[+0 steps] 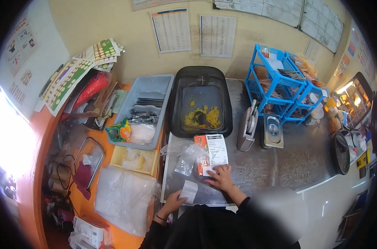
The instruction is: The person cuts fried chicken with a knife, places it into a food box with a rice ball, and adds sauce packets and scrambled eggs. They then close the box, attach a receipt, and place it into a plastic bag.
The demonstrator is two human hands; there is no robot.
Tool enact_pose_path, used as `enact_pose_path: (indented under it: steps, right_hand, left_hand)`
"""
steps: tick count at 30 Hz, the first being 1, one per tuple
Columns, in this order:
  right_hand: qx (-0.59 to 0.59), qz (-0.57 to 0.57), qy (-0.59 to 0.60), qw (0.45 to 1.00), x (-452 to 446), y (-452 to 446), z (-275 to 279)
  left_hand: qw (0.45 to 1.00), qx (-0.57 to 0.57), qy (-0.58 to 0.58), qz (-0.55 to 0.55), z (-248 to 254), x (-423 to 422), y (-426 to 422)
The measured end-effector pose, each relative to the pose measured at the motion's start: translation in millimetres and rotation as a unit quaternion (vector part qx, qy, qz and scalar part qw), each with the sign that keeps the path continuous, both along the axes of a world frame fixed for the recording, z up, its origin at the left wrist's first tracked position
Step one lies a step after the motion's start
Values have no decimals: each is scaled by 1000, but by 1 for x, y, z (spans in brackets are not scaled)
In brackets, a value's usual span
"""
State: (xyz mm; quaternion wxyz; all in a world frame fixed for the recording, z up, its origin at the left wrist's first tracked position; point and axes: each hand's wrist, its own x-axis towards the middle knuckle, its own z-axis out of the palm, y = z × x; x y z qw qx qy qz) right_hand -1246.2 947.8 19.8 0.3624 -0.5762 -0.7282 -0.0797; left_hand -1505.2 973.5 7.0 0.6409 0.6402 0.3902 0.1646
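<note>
My left hand [173,203] is closed on a small white paper slip [189,191], which curls up from its fingertips at the counter's front edge. My right hand [222,177] lies with fingers apart on the lower end of a printed receipt [217,152]. That long white receipt covers part of an orange package [201,155] on the metal counter. Crumpled clear plastic bags [184,155] lie against the package's left side.
Behind the package stands a black-rimmed tray [178,124] of yellow food with a dark scoop [203,119]. A grey-blue bin [154,141] of cutlery is at the left. Clear plastic sheets [124,197] cover the orange table. Blue tiered racks [279,91] and a lidded steel container [273,132] stand right.
</note>
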Motion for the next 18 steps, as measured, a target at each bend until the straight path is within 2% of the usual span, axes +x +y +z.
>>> enact_pose_path:
  steps: [5, 10, 16, 17, 18]
  right_hand:
    - [-51, 11, -3, 999, 4, 9, 0]
    - [-92, 83, -20, 992, 7, 26, 9]
    - [-109, 108, -117, 981, 20, 22, 2]
    - [-92, 114, -115, 982, 22, 23, -1]
    - [-130, 121, -78, 981, 20, 20, 9]
  left_hand:
    - [1000, -2, -9, -4, -11, -2, 2]
    - [1000, 26, 7, 0, -15, -8, 1]
    - [997, 65, 35, 23, 7, -15, -9]
    - [996, 67, 41, 36, 11, -16, -12]
    - [994, 72, 51, 61, 15, -21, -19]
